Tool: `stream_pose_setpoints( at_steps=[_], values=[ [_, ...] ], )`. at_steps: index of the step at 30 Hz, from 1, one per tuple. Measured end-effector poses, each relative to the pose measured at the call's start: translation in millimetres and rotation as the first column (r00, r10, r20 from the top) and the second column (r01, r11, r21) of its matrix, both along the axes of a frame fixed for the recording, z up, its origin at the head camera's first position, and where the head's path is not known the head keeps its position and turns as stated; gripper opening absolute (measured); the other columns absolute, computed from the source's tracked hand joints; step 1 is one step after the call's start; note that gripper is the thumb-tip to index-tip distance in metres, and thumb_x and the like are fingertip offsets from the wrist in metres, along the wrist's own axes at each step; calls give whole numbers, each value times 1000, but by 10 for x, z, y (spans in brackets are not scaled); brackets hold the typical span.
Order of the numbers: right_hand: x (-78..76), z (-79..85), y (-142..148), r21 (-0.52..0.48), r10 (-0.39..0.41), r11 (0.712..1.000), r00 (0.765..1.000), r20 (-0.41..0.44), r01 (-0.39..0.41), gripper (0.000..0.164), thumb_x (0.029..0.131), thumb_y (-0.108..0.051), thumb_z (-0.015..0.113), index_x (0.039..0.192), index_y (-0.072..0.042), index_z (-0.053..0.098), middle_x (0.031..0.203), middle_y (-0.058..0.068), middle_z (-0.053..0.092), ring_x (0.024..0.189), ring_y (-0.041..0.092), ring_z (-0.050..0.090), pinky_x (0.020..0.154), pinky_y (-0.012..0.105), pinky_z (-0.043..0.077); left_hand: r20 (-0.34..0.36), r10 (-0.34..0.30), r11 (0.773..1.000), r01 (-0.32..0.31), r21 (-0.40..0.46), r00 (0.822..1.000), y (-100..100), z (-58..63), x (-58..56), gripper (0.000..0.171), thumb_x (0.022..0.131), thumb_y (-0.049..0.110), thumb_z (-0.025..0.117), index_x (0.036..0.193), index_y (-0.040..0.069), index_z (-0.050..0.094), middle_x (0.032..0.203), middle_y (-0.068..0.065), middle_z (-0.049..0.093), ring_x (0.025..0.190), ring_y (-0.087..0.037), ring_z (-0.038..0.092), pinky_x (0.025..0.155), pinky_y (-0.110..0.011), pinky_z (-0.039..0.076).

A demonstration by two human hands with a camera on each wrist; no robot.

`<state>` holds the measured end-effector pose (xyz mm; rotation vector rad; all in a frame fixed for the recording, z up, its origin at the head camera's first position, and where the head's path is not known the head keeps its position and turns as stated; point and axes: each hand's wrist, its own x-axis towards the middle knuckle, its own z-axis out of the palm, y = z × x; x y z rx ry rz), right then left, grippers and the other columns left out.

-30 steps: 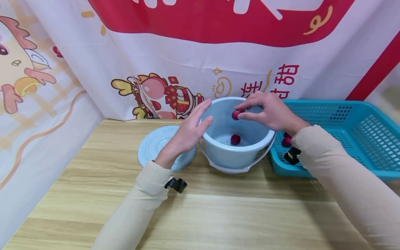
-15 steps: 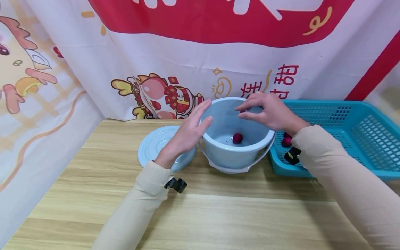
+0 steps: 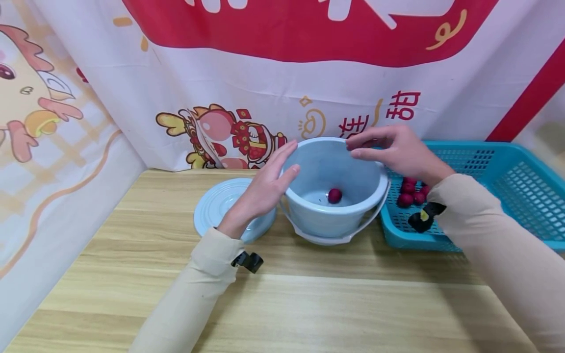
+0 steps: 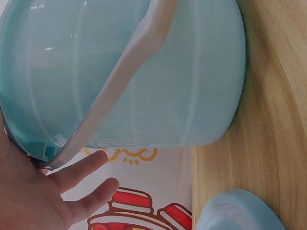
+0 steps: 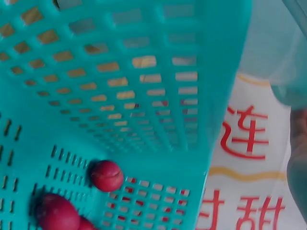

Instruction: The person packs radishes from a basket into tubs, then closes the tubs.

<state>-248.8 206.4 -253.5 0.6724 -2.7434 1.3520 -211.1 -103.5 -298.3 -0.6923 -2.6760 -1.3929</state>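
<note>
A printed cloth [image 3: 265, 73] hangs behind the wooden bench [image 3: 282, 309]. On the bench stands a pale blue bucket [image 3: 324, 223], with its lid [image 3: 216, 203] lying at left and a turquoise basket [image 3: 397, 241] just beside it at right. The left hand [image 3: 265, 186] touches the left rim of the bucket, its fingers straight and a little spread. The right hand [image 3: 399, 149] is above the right part of the rim; thumb and fingers are slightly apart, and I see nothing between them.

One dark red fruit [image 3: 334, 196] lies on the bucket floor, below and a little left of these fingertips. The other red fruits [image 3: 418, 198] lie grouped in the near-left part of the basket, to the right of the fingertips and lower, under the right wrist. The basket wall and bucket rim come between. The right hand is clearly the nearer one. The fruits look round, so no long axis can be told.
</note>
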Motion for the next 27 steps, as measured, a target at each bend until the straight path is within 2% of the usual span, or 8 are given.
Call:
stream_pose_setpoints(
  at_steps=[4,10,18,20,23,25,27],
  values=[
    [-2,-8,211,-22,-44,999,998,42,45,46,97,-39,78,140,-25,71,134,-6,73,116,12,69,85,20,63,-4,-3,1000,3,4,1000,0,-6,-9,63,111,39,43,170,20,27,179,6,19,167,-17,16,135,-54,19],
    [-40,-104,494,0,-113,994,990,81,114,53,97,-42,76,147,-27,66,140,-7,69,125,14,60,83,21,63,-4,-2,1000,2,2,1000,1,9,2,63,111,39,43,170,20,27,179,7,19,166,-16,16,135,-54,19],
    [-151,-269,715,24,-166,986,966,196,164,61,95,-52,75,149,-26,63,142,-8,68,130,15,55,88,20,60,1,-1,1000,1,1,1000,-2,3,4,63,111,39,42,170,20,27,179,5,19,167,-17,16,135,-55,19],
    [-198,-318,750,32,-170,985,959,226,167,63,95,-51,76,150,-25,62,143,-7,68,134,17,53,98,29,59,4,-1,1000,1,0,1000,-4,2,4,64,111,40,42,170,21,27,179,6,18,167,-17,16,135,-56,19],
    [-266,-389,795,45,-170,985,947,273,164,65,95,-51,76,152,-24,60,151,-1,63,142,24,48,113,51,52,6,-3,1000,3,2,1000,-5,0,5,64,111,40,42,170,20,26,179,6,18,167,-17,16,134,-56,19],
    [-304,-437,826,54,-169,986,936,308,160,67,95,-51,76,153,-22,59,156,7,58,148,31,43,119,65,43,5,-5,1000,5,4,1000,-2,0,3,64,111,39,42,170,19,27,179,6,18,167,-17,16,134,-56,19],
    [-340,-488,856,77,-171,985,924,341,154,69,96,-51,75,154,-20,57,160,13,54,151,37,38,120,70,38,4,-6,1000,6,2,1000,2,1,5,64,111,39,43,170,19,27,179,6,18,167,-17,16,135,-56,19]
  ],
)
